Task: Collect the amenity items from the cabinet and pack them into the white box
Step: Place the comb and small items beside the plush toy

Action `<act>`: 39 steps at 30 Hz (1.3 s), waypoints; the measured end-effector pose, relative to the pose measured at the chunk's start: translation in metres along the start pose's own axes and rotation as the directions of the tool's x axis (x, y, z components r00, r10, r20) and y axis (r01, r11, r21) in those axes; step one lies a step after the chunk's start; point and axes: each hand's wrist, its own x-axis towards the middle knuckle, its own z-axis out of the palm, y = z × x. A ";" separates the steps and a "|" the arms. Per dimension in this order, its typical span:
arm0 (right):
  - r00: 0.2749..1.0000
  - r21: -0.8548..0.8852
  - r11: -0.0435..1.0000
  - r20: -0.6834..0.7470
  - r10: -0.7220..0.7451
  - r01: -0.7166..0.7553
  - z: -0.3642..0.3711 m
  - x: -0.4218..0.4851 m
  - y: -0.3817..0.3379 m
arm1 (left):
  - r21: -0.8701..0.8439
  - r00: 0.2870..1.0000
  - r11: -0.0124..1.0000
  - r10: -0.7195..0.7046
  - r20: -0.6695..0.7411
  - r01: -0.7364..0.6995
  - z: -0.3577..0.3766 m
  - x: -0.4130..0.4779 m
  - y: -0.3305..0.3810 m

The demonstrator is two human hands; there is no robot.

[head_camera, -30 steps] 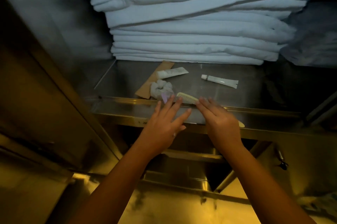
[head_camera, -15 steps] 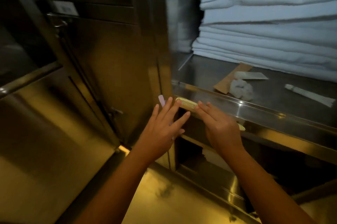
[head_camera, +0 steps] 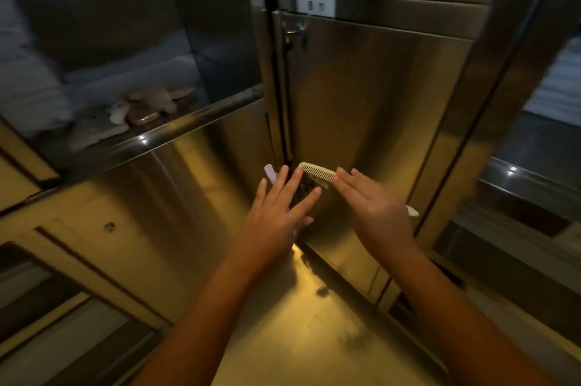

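At centre, right hand (head_camera: 374, 215) holds comb (head_camera: 317, 171); left hand (head_camera: 276, 223) holds half-hidden lilac stick (head_camera: 270, 172).

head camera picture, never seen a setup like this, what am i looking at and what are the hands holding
There is no machine here. A person wears a camera on the head, so this one picture looks forward and down at their own two bare arms. They stand before a steel cabinet door with a latch. The left hand holds a thin lilac stick under its straight fingers; I cannot tell what it is. The right hand holds a cream comb. The pale tip past that hand is probably the comb's handle. How the thumbs grip is hidden. On the shelf at the left lie small blurred packets. The white box is not in view.
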 end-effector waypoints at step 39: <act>0.952 0.289 0.932 0.147 -0.270 0.219 0.322 0.315 0.016 | 0.218 0.876 0.872 -0.468 0.112 0.438 0.065 0.136 -0.348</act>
